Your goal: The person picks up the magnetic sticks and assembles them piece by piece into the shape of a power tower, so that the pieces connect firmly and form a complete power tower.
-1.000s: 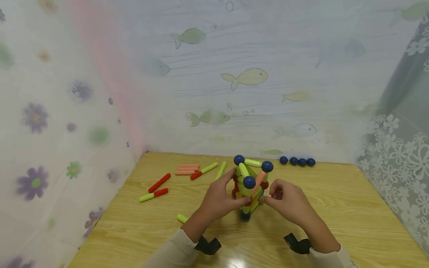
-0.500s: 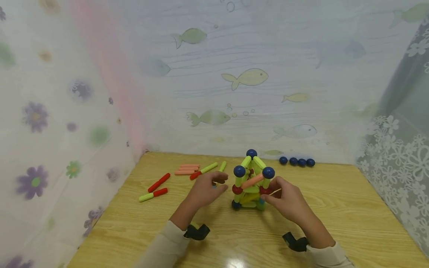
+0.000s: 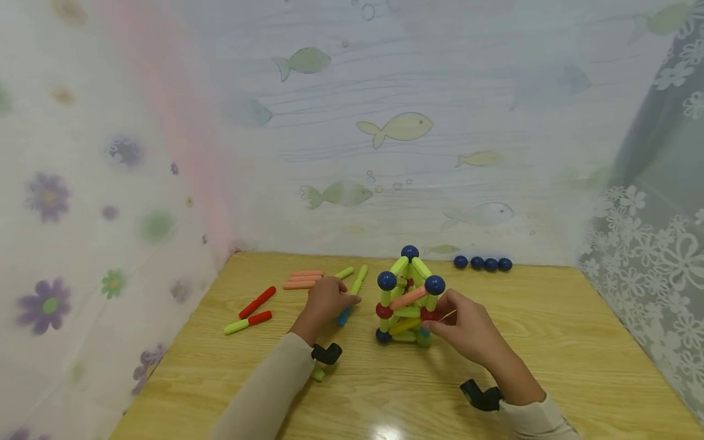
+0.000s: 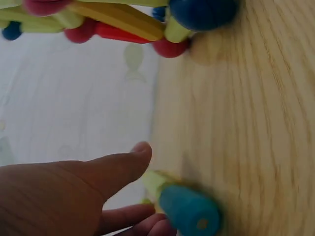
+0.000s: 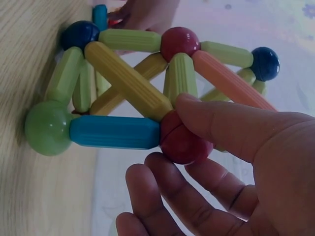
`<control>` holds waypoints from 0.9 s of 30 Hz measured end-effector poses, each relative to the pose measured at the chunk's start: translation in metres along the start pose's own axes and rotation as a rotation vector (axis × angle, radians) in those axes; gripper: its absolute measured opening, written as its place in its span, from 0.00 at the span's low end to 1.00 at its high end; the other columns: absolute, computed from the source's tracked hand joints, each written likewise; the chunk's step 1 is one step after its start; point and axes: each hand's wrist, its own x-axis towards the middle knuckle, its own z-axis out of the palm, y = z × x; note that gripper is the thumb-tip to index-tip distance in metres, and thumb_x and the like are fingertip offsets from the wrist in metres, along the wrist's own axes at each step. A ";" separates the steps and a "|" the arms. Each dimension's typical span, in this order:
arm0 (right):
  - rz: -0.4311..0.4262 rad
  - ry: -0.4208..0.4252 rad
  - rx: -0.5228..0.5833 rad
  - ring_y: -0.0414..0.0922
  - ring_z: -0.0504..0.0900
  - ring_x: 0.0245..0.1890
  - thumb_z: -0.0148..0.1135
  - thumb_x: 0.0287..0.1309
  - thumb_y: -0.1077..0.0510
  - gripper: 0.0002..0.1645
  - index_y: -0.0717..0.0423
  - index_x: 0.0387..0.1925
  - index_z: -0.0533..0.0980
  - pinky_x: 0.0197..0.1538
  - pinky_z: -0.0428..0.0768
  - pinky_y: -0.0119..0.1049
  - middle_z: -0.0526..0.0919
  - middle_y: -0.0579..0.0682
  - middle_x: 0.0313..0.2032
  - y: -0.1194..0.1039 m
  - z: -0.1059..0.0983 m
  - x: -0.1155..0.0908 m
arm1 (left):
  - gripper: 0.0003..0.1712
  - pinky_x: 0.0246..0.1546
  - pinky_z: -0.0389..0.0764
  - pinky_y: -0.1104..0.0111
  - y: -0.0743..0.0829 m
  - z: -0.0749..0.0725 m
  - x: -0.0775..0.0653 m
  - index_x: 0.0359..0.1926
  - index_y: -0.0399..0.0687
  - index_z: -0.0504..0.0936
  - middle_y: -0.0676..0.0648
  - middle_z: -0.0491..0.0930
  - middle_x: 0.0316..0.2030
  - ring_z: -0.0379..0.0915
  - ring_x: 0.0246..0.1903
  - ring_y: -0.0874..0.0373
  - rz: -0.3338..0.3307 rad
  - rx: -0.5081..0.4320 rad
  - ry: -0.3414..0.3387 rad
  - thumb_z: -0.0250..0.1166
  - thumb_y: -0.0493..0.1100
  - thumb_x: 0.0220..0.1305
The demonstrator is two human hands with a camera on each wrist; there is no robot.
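A magnetic stick-and-ball tower (image 3: 408,299) stands on the table, with blue balls at its top. My right hand (image 3: 467,321) pinches a red ball (image 5: 183,137) at its right front corner, thumb on top and fingers below. A blue stick (image 5: 115,132) joins that ball to a green ball (image 5: 47,128) at the base. Left of the tower, my left hand (image 3: 326,305) is over the loose sticks, its thumb extended. Its fingertips are right beside a blue stick (image 4: 189,209), which lies end to end with a yellow-green stick (image 3: 359,280).
Orange sticks (image 3: 302,280) lie at the back left. A red stick (image 3: 257,302) and a yellow-green and red pair (image 3: 247,322) lie further left. Several blue balls (image 3: 484,264) line the back edge. A yellow-green stick (image 3: 318,373) is partly under the left forearm.
The tower has been turned, bringing its orange stick across the front. My left hand has let go of it and moved left to the loose sticks. The right hand stays at the tower's right side.
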 end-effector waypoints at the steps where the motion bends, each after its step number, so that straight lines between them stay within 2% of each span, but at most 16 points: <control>1: -0.001 0.000 0.000 0.46 0.88 0.40 0.76 0.59 0.48 0.20 0.52 0.44 0.77 0.40 0.85 0.40 0.86 0.48 0.42 0.000 0.000 0.000 | 0.24 0.19 0.66 0.70 0.002 0.002 0.004 0.18 0.50 0.77 0.55 0.68 0.17 0.61 0.17 0.62 0.004 0.047 -0.003 0.76 0.56 0.61; 3: 0.000 -0.002 0.002 0.46 0.88 0.40 0.76 0.60 0.48 0.20 0.52 0.44 0.76 0.40 0.85 0.40 0.86 0.48 0.42 -0.001 0.000 0.000 | 0.32 0.16 0.55 0.71 0.006 0.006 0.010 0.12 0.54 0.66 0.56 0.53 0.13 0.50 0.14 0.62 0.003 0.129 -0.010 0.77 0.54 0.61; 4: 0.001 -0.003 0.003 0.46 0.88 0.40 0.76 0.60 0.48 0.20 0.52 0.44 0.76 0.40 0.85 0.40 0.86 0.48 0.42 -0.001 0.000 0.000 | 0.34 0.15 0.52 0.71 0.006 0.008 0.012 0.12 0.55 0.62 0.57 0.50 0.13 0.47 0.13 0.63 0.004 0.170 -0.009 0.76 0.53 0.62; 7: 0.001 -0.010 0.006 0.46 0.87 0.39 0.76 0.60 0.49 0.19 0.53 0.44 0.76 0.40 0.85 0.40 0.86 0.48 0.42 -0.002 0.001 0.000 | 0.30 0.15 0.56 0.71 0.007 0.008 0.013 0.13 0.53 0.66 0.56 0.53 0.12 0.52 0.13 0.63 0.000 0.247 0.000 0.75 0.48 0.63; 9: -0.001 -0.014 0.008 0.46 0.87 0.39 0.76 0.60 0.49 0.20 0.53 0.44 0.76 0.39 0.85 0.40 0.86 0.48 0.42 -0.002 0.001 0.000 | 0.27 0.16 0.57 0.71 0.006 0.004 0.010 0.15 0.53 0.67 0.56 0.56 0.13 0.53 0.14 0.62 0.000 0.265 -0.007 0.73 0.44 0.64; 14: -0.016 -0.016 0.006 0.46 0.87 0.39 0.75 0.60 0.50 0.19 0.53 0.44 0.76 0.39 0.85 0.39 0.86 0.49 0.41 -0.003 0.000 0.000 | 0.21 0.20 0.52 0.68 -0.004 -0.009 -0.001 0.19 0.50 0.70 0.53 0.55 0.16 0.47 0.18 0.60 0.029 0.274 -0.053 0.70 0.40 0.65; 16: -0.021 -0.014 0.001 0.46 0.87 0.38 0.75 0.60 0.50 0.19 0.53 0.44 0.75 0.39 0.85 0.39 0.86 0.48 0.41 -0.003 0.000 0.000 | 0.14 0.20 0.56 0.69 -0.008 -0.016 -0.006 0.24 0.47 0.78 0.53 0.62 0.18 0.51 0.19 0.60 0.039 0.298 -0.074 0.71 0.42 0.65; 18: -0.022 -0.014 -0.002 0.45 0.87 0.38 0.75 0.60 0.49 0.19 0.53 0.44 0.75 0.39 0.85 0.39 0.86 0.48 0.41 -0.003 0.000 0.000 | 0.07 0.21 0.63 0.68 -0.011 -0.022 -0.011 0.34 0.47 0.84 0.53 0.72 0.24 0.60 0.21 0.60 0.028 0.340 -0.101 0.71 0.44 0.65; 20: -0.023 -0.016 -0.002 0.46 0.87 0.38 0.75 0.60 0.49 0.19 0.53 0.44 0.75 0.39 0.85 0.39 0.86 0.48 0.41 -0.002 0.000 0.000 | 0.07 0.23 0.68 0.66 -0.012 -0.027 -0.016 0.41 0.50 0.86 0.53 0.78 0.30 0.68 0.24 0.59 0.004 0.393 -0.134 0.73 0.46 0.64; 21: -0.023 -0.017 -0.003 0.46 0.87 0.39 0.75 0.61 0.49 0.20 0.53 0.44 0.75 0.39 0.85 0.39 0.85 0.48 0.41 -0.002 0.001 0.000 | 0.08 0.24 0.69 0.65 -0.012 -0.029 -0.017 0.41 0.51 0.86 0.53 0.79 0.31 0.70 0.25 0.58 -0.009 0.419 -0.150 0.73 0.46 0.63; 24: -0.021 -0.019 -0.003 0.46 0.87 0.39 0.75 0.61 0.49 0.20 0.53 0.45 0.75 0.40 0.85 0.40 0.85 0.48 0.41 -0.001 0.001 0.000 | 0.10 0.22 0.67 0.64 -0.006 -0.033 -0.019 0.31 0.50 0.83 0.51 0.77 0.25 0.69 0.22 0.56 -0.052 0.455 -0.197 0.75 0.48 0.61; 27: -0.022 -0.016 -0.006 0.46 0.86 0.39 0.75 0.61 0.48 0.20 0.53 0.45 0.75 0.40 0.85 0.40 0.85 0.48 0.41 -0.001 0.001 0.000 | 0.17 0.20 0.66 0.64 0.003 -0.031 -0.014 0.26 0.49 0.79 0.49 0.72 0.21 0.66 0.20 0.56 -0.051 0.431 -0.178 0.75 0.51 0.62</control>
